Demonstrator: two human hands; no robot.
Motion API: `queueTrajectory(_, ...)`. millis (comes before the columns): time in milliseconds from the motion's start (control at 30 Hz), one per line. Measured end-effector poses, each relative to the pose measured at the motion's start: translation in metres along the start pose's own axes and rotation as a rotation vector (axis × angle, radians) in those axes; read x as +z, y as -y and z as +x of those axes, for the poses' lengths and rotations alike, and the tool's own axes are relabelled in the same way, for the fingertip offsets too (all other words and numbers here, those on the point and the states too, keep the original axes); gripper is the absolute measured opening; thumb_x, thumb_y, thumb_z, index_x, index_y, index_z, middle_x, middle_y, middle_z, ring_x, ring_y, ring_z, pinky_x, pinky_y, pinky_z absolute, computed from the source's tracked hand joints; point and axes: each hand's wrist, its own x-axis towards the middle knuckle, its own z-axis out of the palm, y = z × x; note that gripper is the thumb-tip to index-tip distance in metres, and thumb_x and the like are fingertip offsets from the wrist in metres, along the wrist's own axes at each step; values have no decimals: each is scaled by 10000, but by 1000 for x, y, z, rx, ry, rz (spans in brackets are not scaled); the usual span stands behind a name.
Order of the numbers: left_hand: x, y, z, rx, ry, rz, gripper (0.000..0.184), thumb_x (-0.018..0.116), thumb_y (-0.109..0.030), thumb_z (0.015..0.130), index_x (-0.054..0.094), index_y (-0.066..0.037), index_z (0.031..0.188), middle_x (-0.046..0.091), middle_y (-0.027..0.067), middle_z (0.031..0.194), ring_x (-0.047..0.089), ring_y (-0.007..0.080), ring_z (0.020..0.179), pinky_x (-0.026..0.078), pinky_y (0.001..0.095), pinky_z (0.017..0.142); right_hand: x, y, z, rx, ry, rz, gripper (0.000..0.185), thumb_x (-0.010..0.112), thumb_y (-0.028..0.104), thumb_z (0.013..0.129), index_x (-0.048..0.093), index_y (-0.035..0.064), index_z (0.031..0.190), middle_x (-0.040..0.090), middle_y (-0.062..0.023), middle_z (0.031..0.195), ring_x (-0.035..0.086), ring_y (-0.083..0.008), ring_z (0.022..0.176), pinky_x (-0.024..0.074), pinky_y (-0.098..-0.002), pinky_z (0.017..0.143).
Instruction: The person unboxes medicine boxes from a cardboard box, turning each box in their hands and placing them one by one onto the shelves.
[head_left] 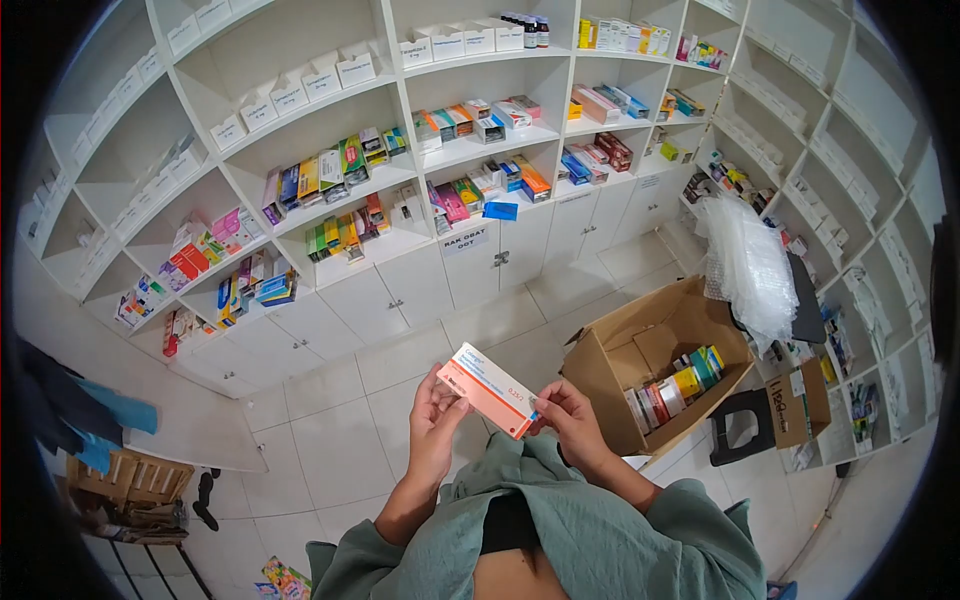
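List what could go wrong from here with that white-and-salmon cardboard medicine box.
The white-and-salmon cardboard medicine box could slip: the left hand and right hand hold it by fingers and thumbs, above pale floor tiles.

The translucent bubble wrap beside the open brown cardboard carton might slide in and cover the colourful packages there.

Around us we see clear bubble wrap (748, 270) heaped at the right, dark footwear (205, 490) on the tiled floor (320, 450), and blue cloth (128, 408) near a wooden crate (130, 480)
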Motion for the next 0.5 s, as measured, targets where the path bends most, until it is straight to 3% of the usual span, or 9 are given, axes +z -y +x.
queueTrajectory(500, -10, 19, 89, 47, -81, 92, 618, 537, -43, 902, 211, 25, 1422, 535, 141, 1200, 547, 154, 1030, 449, 298, 892, -8, 4, 88, 99, 97, -42, 255, 534, 131, 922, 539, -12, 1133, 621, -81, 883, 609, -139, 718, 506, -280, 649)
